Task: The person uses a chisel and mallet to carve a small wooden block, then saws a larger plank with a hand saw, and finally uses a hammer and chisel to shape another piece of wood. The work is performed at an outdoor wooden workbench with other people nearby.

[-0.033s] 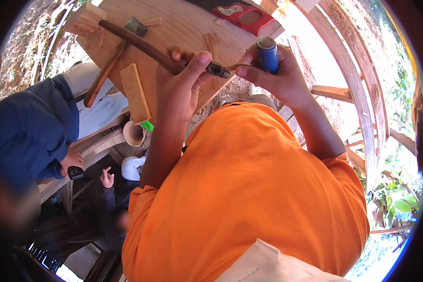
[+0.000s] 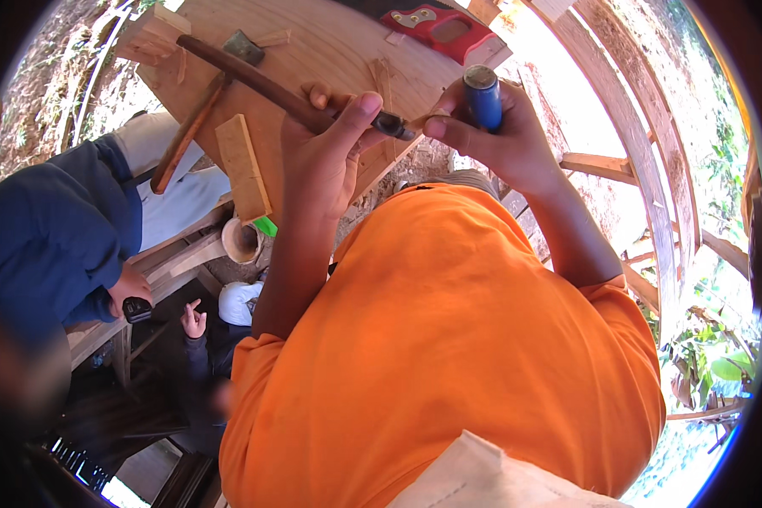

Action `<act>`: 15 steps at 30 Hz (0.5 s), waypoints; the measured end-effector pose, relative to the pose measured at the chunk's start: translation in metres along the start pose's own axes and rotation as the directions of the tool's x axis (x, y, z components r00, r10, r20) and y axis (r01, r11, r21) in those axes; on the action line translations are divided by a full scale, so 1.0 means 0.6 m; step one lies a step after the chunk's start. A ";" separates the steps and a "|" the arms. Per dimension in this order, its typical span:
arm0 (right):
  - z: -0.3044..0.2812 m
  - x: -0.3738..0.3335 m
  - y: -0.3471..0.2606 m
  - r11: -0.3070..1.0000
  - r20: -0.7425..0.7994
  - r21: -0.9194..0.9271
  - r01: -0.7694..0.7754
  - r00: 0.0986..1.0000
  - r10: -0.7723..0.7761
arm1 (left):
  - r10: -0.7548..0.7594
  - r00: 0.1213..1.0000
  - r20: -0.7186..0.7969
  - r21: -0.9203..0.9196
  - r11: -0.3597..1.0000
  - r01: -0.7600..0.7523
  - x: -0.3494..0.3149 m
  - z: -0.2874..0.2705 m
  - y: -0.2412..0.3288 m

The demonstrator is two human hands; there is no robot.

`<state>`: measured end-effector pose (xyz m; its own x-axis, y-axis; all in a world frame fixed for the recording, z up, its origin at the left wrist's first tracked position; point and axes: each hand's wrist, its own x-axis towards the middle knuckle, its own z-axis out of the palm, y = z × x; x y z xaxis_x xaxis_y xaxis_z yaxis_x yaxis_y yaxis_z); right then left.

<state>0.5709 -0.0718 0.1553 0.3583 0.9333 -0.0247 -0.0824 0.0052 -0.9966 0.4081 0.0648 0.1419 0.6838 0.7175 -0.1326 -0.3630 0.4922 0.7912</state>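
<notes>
My left hand (image 2: 326,144) is closed around a long wooden-handled tool (image 2: 245,74), its thumb laid along the dark metal head (image 2: 391,125). The tool looks like a hammer, though my fingers hide part of it. In my right hand (image 2: 512,140) is a chisel-like tool with a blue handle (image 2: 483,103) and a grey end cap; its blade is out of sight. The same hand's thumb and forefinger pinch a thin tan sliver of wood (image 2: 423,121) against the tip of the metal head. Both hands are near the wooden board's front edge.
The broad board (image 2: 313,42) carries a red-handled saw (image 2: 449,32), a second hammer (image 2: 190,135), and a wood offcut (image 2: 244,169). A person in dark blue (image 2: 68,220) is at the left, and another person's hand (image 2: 193,320) shows below. Timber rails (image 2: 626,102) stand at the right.
The pinched wood sliver has shifted slightly downward and now covers the tip of the metal head. My hands are otherwise almost unmoved.
</notes>
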 end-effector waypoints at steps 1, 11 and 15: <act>0.003 -0.003 -0.001 0.999 -0.023 0.032 -0.011 1.000 0.012 | 0.000 1.000 -0.008 0.021 1.000 0.000 0.000 0.003 -0.001; 0.010 0.001 -0.005 0.978 -0.048 -0.180 0.101 0.993 -0.112 | 0.074 0.995 -0.071 0.222 0.973 -0.056 -0.003 0.016 -0.019; -0.004 0.012 -0.004 0.928 0.040 -0.339 0.155 0.988 -0.150 | 0.067 0.994 -0.083 0.220 0.974 -0.047 -0.001 0.024 -0.019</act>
<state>0.5759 -0.0659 0.1571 0.3291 0.9355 0.1287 0.2941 0.0279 -0.9554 0.4212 0.0516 0.1415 0.6029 0.7874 -0.1286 -0.2470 0.3374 0.9084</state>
